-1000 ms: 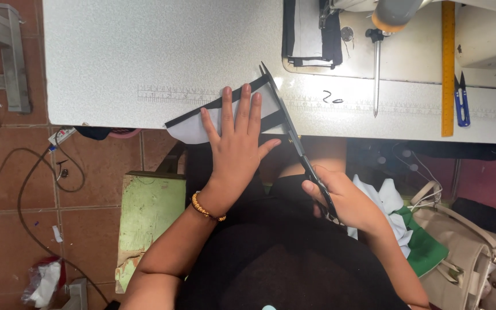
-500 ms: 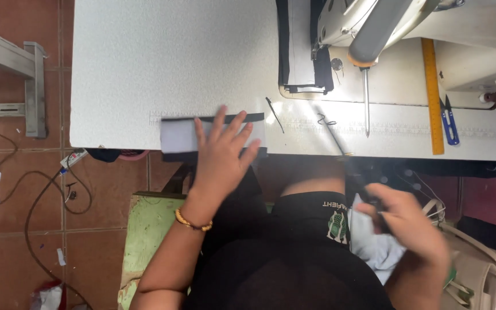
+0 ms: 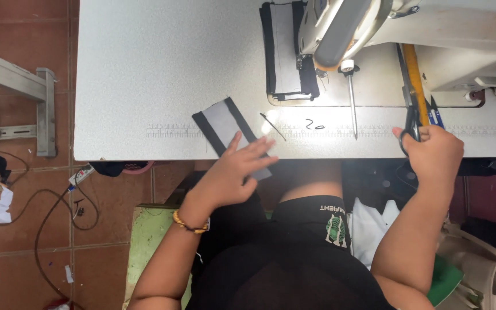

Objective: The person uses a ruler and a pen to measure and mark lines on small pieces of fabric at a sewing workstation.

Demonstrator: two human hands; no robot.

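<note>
A: Grey fabric strip [image 3: 228, 129] with its black edging lies at an angle at the front edge of the white sewing table [image 3: 144, 69], one end hanging just over the edge. The left hand's fingers [image 3: 254, 150] are spread flat and loose on that near end, pressing it down, not pinching anything.

B: And the right hand [image 3: 431, 154]?

A: Fingers curled tight through the black handles of the scissors [image 3: 413, 109], blades pointing away along the table, just beside the yellow ruler [image 3: 414, 72]. That is the big change: a second ago those scissors were running along the strip's edge, half a second ago the hand was swinging out low to the right, and now it has carried them up to the right end of the table, well apart from the strip.

B: So the cutting is over?

A: It looks that way, as a judgement; the blades are nowhere near the cloth. The strip itself has turned too, from tilted to square to tilted the other way under the palm.

B: What else is around?

A: A stack of similar grey and black pieces [image 3: 285, 49] sits under the sewing machine head [image 3: 340, 28], with a loose thread scrap [image 3: 272, 126] between the strip and the needle rod [image 3: 352, 109].
</note>
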